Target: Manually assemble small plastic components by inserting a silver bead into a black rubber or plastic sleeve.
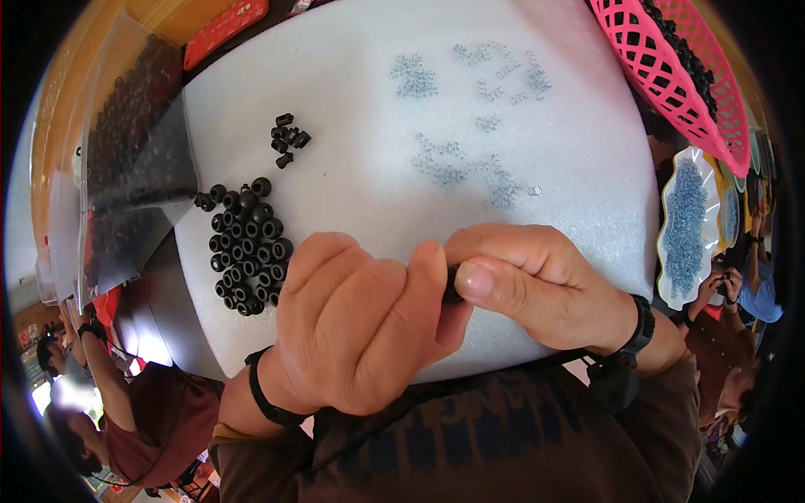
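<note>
The curled left hand (360,323) pinches a small black part (452,285). The right hand (545,289), thumb extended, grips it too.

A white sheet (352,134), evenly lit with faint shading, covers the broad work surface, while tan wooden boarding (168,21) runs along the upper left. To the lower left, a smooth grey surface (180,331) catches a strong white glare, and farther out a bright patch (40,396) glows, possibly a window. Toward both side edges the room bends and blurs, its walls and floor hard to make out.
</note>
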{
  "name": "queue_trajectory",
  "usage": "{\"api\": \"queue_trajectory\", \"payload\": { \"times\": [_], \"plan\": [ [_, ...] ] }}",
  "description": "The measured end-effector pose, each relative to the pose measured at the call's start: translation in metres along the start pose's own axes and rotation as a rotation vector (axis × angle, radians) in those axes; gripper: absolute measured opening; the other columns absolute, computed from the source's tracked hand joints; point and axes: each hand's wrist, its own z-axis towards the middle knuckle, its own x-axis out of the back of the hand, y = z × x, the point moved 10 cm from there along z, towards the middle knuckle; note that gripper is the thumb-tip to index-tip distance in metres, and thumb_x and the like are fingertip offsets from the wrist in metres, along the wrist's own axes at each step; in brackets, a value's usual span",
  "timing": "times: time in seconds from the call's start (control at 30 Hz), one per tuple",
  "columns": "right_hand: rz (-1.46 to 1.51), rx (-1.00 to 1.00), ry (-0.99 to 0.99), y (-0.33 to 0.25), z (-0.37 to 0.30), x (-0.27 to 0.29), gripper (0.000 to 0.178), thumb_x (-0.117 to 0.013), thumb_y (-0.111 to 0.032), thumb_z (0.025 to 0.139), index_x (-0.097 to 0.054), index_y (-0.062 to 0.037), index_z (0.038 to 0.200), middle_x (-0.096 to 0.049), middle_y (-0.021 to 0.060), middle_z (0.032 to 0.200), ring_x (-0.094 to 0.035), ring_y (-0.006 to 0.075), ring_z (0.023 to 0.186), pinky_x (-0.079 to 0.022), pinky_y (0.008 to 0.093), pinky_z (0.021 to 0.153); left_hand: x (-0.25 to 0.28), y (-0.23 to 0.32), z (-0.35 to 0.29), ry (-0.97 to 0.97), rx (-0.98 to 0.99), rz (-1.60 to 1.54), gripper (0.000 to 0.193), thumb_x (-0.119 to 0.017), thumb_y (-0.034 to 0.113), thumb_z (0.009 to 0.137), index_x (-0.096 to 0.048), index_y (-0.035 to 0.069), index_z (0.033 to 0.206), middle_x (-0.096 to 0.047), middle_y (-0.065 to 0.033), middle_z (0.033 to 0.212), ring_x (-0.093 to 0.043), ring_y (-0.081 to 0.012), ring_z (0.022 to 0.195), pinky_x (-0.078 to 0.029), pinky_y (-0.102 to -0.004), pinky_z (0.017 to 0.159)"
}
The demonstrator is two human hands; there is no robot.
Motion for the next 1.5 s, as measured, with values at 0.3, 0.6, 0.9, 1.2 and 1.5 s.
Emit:
{"api": "queue_trajectory", "payload": {
  "times": [0.3, 0.6, 0.9, 1.2, 1.5],
  "plan": [
    [-0.305, 0.182, 0.017, -0.014, -0.001, 0.004, 0.030, -0.044, -0.023, 0.097, -0.059, 0.0013, 0.089, -0.058, 0.0022, 0.080, -0.050, 0.0072, 0.072, -0.040, 0.0213, 0.066, -0.003, -0.009, 0.004, -0.017, 0.064, -0.116, 0.038, -0.070, 0.001, 0.056, -0.060, 0.002, 0.093, -0.047, -0.0002, 0.063, -0.044, -0.0167, 0.051, -0.037, -0.0309, 0.050],
    [0.079, 0.061, 0.093, -0.009, -0.001, 0.006, 0.029, -0.044, -0.022, 0.097, -0.059, 0.0030, 0.096, -0.060, 0.0029, 0.085, -0.052, 0.0067, 0.077, -0.042, 0.0212, 0.070, -0.011, -0.022, 0.002, -0.055, 0.228, -0.321, 0.045, -0.079, 0.003, 0.056, -0.060, 0.002, 0.097, -0.053, -0.0030, 0.067, -0.046, -0.0133, 0.053, -0.033, -0.0234, 0.046],
    [-0.403, 0.318, 0.119, -0.027, -0.003, 0.013, 0.019, -0.050, -0.016, 0.093, -0.060, 0.0006, 0.093, -0.060, 0.0072, 0.080, -0.055, 0.0161, 0.074, -0.043, 0.0275, 0.068, -0.006, -0.006, 0.001, -0.071, 0.058, -0.060, 0.043, -0.076, 0.005, 0.062, -0.059, -0.001, 0.101, -0.049, -0.0025, 0.066, -0.045, -0.0174, 0.055, -0.038, -0.0294, 0.051],
    [-0.801, 0.475, 0.149, -0.044, -0.010, 0.004, 0.021, -0.054, -0.014, 0.089, -0.059, 0.0047, 0.098, -0.061, 0.0124, 0.084, -0.056, 0.0227, 0.076, -0.044, 0.0313, 0.069, -0.007, -0.004, -0.003, -0.026, 0.095, -0.080, 0.045, -0.074, 0.002, 0.061, -0.058, -0.001, 0.103, -0.047, -0.0023, 0.066, -0.046, -0.0173, 0.055, -0.037, -0.0289, 0.048],
    [-0.257, 0.250, 0.112, -0.022, -0.006, 0.014, 0.026, -0.050, -0.019, 0.093, -0.060, 0.0039, 0.099, -0.059, 0.0108, 0.087, -0.056, 0.0170, 0.080, -0.044, 0.0282, 0.072, -0.017, -0.023, -0.001, -0.083, 0.248, -0.365, 0.045, -0.075, 0.003, 0.059, -0.059, 0.001, 0.101, -0.046, -0.0009, 0.063, -0.043, -0.0120, 0.052, -0.030, -0.0243, 0.047]
  ]
}}
